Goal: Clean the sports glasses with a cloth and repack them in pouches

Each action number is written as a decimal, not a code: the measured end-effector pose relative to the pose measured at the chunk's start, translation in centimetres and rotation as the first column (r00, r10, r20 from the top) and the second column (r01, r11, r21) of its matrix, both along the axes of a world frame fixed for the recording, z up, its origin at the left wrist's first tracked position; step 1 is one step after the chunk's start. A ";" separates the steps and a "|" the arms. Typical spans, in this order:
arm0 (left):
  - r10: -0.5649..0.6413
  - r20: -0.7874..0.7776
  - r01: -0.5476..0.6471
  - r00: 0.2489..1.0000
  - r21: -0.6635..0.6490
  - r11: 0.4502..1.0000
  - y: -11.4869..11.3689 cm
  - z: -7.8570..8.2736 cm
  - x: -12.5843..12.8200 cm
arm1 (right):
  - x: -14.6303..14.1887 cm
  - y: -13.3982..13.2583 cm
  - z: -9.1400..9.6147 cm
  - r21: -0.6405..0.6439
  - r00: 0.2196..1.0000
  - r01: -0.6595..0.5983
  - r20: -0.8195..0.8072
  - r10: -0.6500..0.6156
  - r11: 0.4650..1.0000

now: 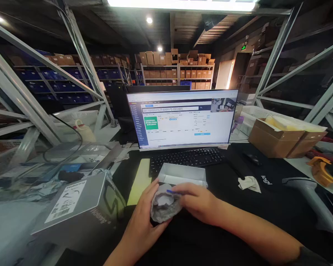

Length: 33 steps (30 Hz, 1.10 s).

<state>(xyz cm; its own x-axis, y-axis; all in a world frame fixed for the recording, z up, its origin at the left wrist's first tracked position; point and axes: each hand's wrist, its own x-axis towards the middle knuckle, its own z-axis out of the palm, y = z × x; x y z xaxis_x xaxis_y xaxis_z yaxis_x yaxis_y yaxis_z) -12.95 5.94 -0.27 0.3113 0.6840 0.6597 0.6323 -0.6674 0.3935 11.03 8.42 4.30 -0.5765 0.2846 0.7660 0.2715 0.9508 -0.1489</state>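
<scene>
My left hand (144,218) is closed around a crumpled grey pouch (162,214), whose round mouth faces up toward me. Something pale shows inside the mouth. My right hand (199,203) has its fingers curled and pinched at the pouch's right rim. By those fingertips is a small blue spot (170,191), too small to make out. Just behind both hands stands an open white box (183,173), partly hidden by them. To the left is a dark grey carton (80,207) with a white printed label.
A lit monitor (183,125) and black keyboard (188,158) are straight ahead. A yellow-green strip (138,181) lies left of the keyboard. On the right are a mouse (251,159), crumpled white paper (249,183), a barcode scanner (310,203), a tape dispenser (323,171) and a cardboard box (274,142).
</scene>
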 end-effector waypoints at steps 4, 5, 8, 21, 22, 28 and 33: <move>-0.038 0.074 0.039 0.997 -0.012 0.999 0.7 -0.3 -0.7 | 0.0 -0.3 0.1 0.041 0.992 -0.061 -0.108 0.065 0.997; -0.023 0.090 0.023 0.996 0.006 1.000 0.7 -0.1 -0.8 | 0.0 -0.2 0.2 0.005 0.989 -0.073 -0.133 0.073 0.997; 0.011 0.079 -0.011 0.997 -0.003 1.000 0.5 0.6 -0.9 | -0.1 -0.4 0.6 -0.138 0.970 -0.138 -0.217 0.106 0.981; 0.172 0.314 -0.114 0.934 -0.196 0.974 -0.1 0.9 0.2 | 0.2 -1.7 0.7 -0.147 0.984 0.176 -0.012 -0.180 0.973; 0.179 0.321 -0.114 0.930 -0.211 0.971 -0.2 0.9 0.3 | 0.0 -2.0 0.7 -0.118 0.985 0.170 -0.012 -0.172 0.978; 0.118 0.285 -0.039 0.951 -0.267 0.963 -1.0 1.5 1.0 | -1.2 -1.8 -0.7 -0.013 0.975 0.218 0.037 -0.217 0.976; 0.034 0.195 0.016 0.980 -0.250 0.968 -1.3 1.8 1.2 | -1.1 -0.9 -1.5 -0.087 0.982 0.187 0.017 -0.187 0.978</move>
